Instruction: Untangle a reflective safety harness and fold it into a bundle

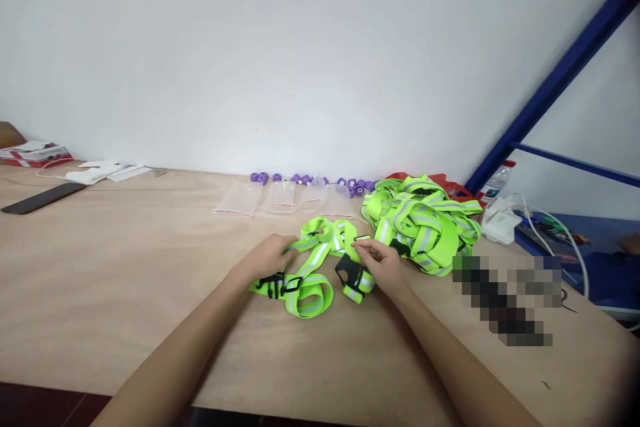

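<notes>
Now, from the head camera: both hands are on one neon strap (315, 267) lying mid-table near the front edge, the left hand (267, 257) pinching its left end, the right hand (383, 265) gripping the right end by a black buckle (350, 271), so the strap runs left-right between them. Beyond the right hand a pile of straps (423, 220) sits toward the table's (100, 280) back-right corner, clear bags (280, 199) and purple pieces (305, 179) line the back edge under a white wall (300, 47).

No text, label, brand or number is readable; the red-and-white box (34, 153) far beyond the left hand (267, 257) bears only blurred print.
</notes>
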Demonstrator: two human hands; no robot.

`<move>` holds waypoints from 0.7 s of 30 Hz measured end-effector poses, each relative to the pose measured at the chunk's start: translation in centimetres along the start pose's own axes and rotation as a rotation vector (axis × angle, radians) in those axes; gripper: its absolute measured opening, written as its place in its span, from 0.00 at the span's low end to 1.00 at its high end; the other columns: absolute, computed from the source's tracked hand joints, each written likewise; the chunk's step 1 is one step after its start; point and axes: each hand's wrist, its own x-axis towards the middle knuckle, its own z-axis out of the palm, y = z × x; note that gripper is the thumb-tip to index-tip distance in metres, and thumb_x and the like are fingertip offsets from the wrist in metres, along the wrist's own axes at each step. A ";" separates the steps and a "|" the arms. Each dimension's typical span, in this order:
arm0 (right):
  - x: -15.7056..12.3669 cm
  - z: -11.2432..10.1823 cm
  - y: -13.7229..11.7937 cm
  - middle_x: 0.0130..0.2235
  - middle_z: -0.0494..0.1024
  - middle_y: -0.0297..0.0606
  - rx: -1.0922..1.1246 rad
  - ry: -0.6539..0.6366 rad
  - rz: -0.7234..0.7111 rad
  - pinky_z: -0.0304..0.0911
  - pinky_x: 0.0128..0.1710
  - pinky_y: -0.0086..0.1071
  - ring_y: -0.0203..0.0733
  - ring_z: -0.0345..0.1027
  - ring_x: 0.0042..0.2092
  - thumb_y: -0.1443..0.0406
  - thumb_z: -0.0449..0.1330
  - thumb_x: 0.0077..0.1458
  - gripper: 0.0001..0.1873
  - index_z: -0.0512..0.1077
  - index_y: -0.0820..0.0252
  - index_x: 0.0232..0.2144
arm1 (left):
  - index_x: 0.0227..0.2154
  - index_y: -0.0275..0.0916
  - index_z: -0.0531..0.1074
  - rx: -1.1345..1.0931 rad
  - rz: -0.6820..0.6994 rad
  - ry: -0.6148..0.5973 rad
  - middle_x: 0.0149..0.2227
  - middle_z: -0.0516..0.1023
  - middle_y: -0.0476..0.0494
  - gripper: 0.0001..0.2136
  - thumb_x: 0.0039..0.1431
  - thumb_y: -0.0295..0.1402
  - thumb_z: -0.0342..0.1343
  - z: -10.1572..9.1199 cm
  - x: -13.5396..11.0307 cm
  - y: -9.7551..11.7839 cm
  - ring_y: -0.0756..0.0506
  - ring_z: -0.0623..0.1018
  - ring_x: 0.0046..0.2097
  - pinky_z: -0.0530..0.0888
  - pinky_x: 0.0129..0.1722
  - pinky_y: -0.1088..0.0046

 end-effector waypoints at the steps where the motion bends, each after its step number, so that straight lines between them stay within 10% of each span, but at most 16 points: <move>1: 0.1 -0.2 0.1 0.19 0.69 0.33 0.059 0.002 0.030 0.59 0.21 0.30 0.37 0.62 0.20 0.50 0.61 0.55 0.19 0.76 0.60 0.33 | 0.39 0.38 0.74 -0.039 -0.020 0.030 0.38 0.80 0.42 0.13 0.64 0.37 0.45 0.1 0.0 -0.3 0.41 0.76 0.38 0.69 0.40 0.69; 8: 0.2 -1.5 -0.3 0.20 0.69 0.33 0.014 0.011 0.030 0.58 0.23 0.30 0.37 0.61 0.21 0.50 0.60 0.57 0.19 0.76 0.61 0.32 | 0.40 0.36 0.76 -0.555 -0.096 0.174 0.41 0.80 0.43 0.24 0.61 0.54 0.48 0.8 0.7 -2.1 0.38 0.75 0.47 0.70 0.49 0.67; 14: 0.2 -1.9 -0.3 0.26 0.75 0.38 -0.145 0.011 -0.016 0.60 0.27 0.31 0.40 0.64 0.27 0.50 0.59 0.56 0.21 0.77 0.62 0.29 | 0.30 0.36 0.72 -0.933 -0.375 0.284 0.20 0.68 0.51 0.25 0.50 0.57 0.59 0.3 0.7 -2.1 0.49 0.67 0.24 0.63 0.23 0.76; 21: 0.3 -2.3 0.8 0.20 0.69 0.34 -0.036 -0.047 0.093 0.59 0.26 0.32 0.39 0.62 0.23 0.47 0.59 0.55 0.23 0.76 0.62 0.29 | 0.38 0.33 0.76 -0.811 -0.353 0.269 0.29 0.76 0.46 0.26 0.50 0.54 0.58 1.1 0.7 -2.9 0.47 0.71 0.29 0.64 0.28 0.75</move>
